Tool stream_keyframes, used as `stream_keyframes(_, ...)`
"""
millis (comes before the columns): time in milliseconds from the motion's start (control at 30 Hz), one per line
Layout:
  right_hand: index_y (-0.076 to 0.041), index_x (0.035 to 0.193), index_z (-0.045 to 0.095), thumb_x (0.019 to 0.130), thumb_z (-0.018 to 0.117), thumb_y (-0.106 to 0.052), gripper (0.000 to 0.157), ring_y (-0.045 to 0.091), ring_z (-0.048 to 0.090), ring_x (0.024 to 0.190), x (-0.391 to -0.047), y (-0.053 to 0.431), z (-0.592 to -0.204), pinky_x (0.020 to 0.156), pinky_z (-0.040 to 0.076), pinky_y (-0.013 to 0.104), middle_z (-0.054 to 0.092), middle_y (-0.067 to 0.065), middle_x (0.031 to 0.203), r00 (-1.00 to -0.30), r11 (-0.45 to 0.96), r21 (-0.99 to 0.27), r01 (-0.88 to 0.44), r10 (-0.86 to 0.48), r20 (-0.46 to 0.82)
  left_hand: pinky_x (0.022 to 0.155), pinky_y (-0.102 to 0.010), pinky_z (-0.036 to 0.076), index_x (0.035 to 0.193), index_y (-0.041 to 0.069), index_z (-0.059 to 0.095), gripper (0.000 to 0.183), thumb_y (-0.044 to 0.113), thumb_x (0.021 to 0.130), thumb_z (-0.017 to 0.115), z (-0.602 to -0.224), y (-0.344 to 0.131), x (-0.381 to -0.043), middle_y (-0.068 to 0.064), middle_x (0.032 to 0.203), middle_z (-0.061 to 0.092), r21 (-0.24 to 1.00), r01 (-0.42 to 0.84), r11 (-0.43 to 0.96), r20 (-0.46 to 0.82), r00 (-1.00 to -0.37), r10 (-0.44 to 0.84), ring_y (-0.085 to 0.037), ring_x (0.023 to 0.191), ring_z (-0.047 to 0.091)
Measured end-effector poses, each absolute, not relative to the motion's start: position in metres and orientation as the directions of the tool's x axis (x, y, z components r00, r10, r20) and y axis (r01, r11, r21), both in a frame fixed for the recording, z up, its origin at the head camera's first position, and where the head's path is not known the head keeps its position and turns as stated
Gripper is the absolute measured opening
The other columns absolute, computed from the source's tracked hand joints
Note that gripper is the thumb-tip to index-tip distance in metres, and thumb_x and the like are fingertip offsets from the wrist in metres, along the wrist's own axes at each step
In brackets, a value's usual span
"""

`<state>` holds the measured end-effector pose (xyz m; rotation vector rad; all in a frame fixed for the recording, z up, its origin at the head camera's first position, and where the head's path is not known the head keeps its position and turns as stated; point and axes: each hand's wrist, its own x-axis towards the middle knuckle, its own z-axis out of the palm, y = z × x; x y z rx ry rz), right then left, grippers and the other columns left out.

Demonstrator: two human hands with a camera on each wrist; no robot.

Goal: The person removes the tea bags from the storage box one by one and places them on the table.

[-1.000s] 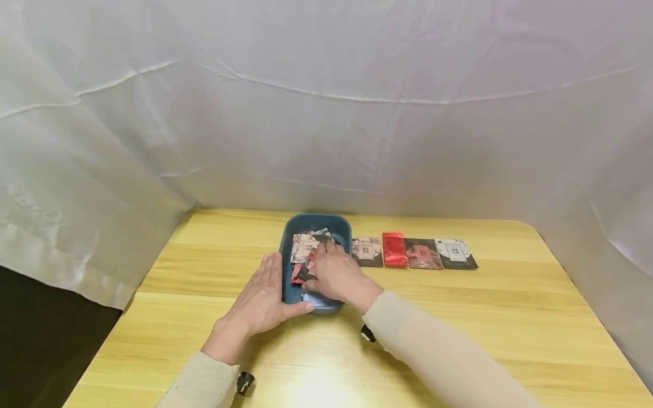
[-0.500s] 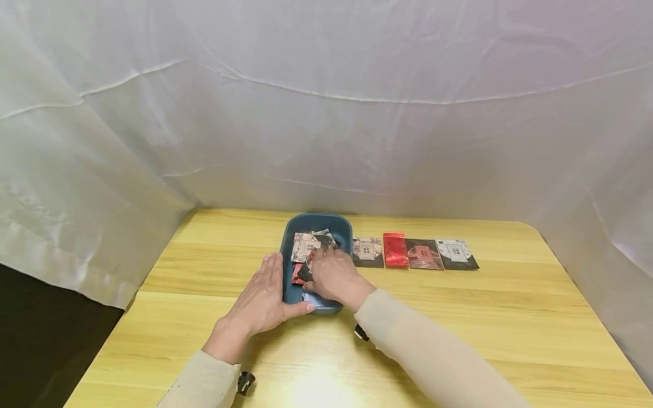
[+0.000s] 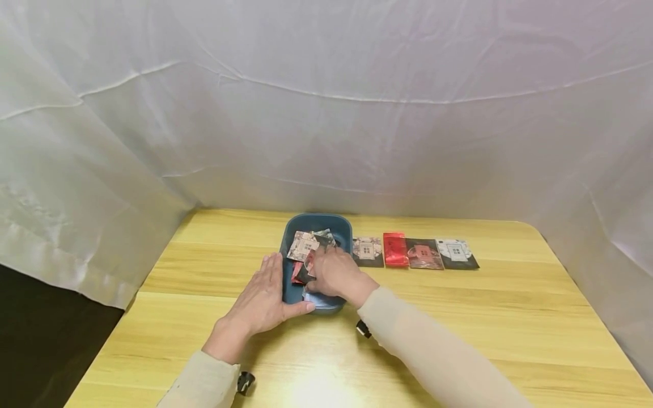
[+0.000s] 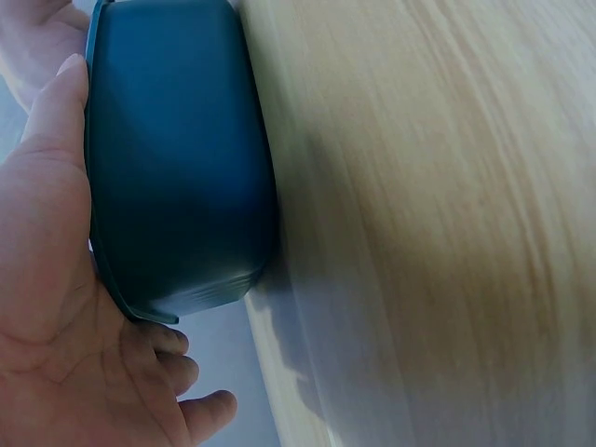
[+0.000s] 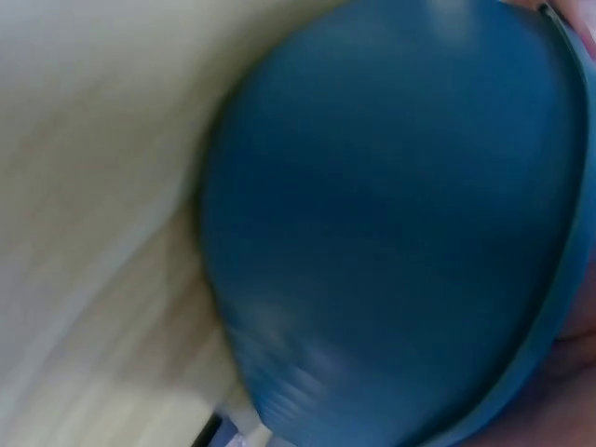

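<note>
Head view: left hand [image 3: 260, 301] is straight-fingered on the left side of an oblong dark-blue plastic tub [image 3: 317, 221]; right hand [image 3: 335, 275] is in among square printed packets [image 3: 303, 245], can't tell if gripping.

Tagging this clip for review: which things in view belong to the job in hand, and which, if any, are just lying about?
Likely part of the job:
left hand, touching the blue bin
right hand, reaching inside it
mixed packets in the bin
four-packet row beside it

Seemingly just surroundings:
wooden table
pale curtain
</note>
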<state>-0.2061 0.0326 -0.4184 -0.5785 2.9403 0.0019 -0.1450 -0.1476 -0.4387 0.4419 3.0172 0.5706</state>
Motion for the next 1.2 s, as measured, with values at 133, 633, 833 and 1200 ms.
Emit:
stream_keyframes(133, 0.006, 0.137, 0.044, 0.079, 0.07, -0.06, 0.092, 0.035, 0.058, 0.116, -0.208, 0.033, -0.415, 0.097, 0.05, 0.044, 0.06, 0.021, 0.126, -0.911, 0.929, -0.046, -0.366, -0.368, -0.186, 0.121, -0.051, 0.02, 0.155, -0.003, 0.005, 0.133, 0.089, 0.07, 0.048, -0.438, -0.147, -0.145, -0.021, 0.163, 0.005, 0.365, 0.261, 0.894, 0.003, -0.96, 0.279, -0.036, 0.151, 0.009)
stream_keyframes(633, -0.002, 0.126, 0.052, 0.068, 0.079, -0.059, 0.085, 0.029, 0.046, 0.113, -0.209, 0.032, -0.422, 0.091, 0.051, 0.043, 0.05, 0.016, 0.124, -0.92, 0.92, -0.06, -0.388, -0.391, -0.039, 0.122, -0.049, 0.018, 0.155, -0.004, 0.003, 0.132, 0.087, 0.072, 0.05, -0.437, -0.148, -0.146, -0.021, 0.163, 0.003, 0.375, 0.261, 0.889, -0.013, -0.958, 0.287, -0.035, 0.151, 0.006)
stream_keyframes(833, -0.006, 0.128, 0.049, 0.065, 0.08, -0.061, 0.089, 0.029, 0.048, 0.111, -0.21, 0.035, -0.424, 0.091, 0.052, 0.041, 0.051, 0.015, 0.123, -0.905, 0.904, -0.041, -0.425, -0.426, 0.002, 0.122, -0.049, 0.017, 0.155, -0.004, 0.002, 0.132, 0.088, 0.072, 0.049, -0.437, -0.149, -0.146, -0.021, 0.163, 0.002, 0.375, 0.255, 0.891, -0.022, -0.959, 0.283, -0.034, 0.151, 0.005)
stream_keyframes(1200, -0.007, 0.128, 0.047, 0.066, 0.075, -0.066, 0.09, 0.027, 0.048, 0.112, -0.217, 0.042, -0.423, 0.103, 0.046, 0.041, 0.051, 0.011, 0.119, -0.835, 0.835, 0.031, -0.549, -0.55, 0.014, 0.122, -0.049, 0.018, 0.155, -0.003, 0.003, 0.131, 0.086, 0.073, 0.051, -0.438, -0.147, -0.145, -0.021, 0.163, 0.003, 0.38, 0.258, 0.888, -0.015, -0.959, 0.285, -0.035, 0.151, 0.007)
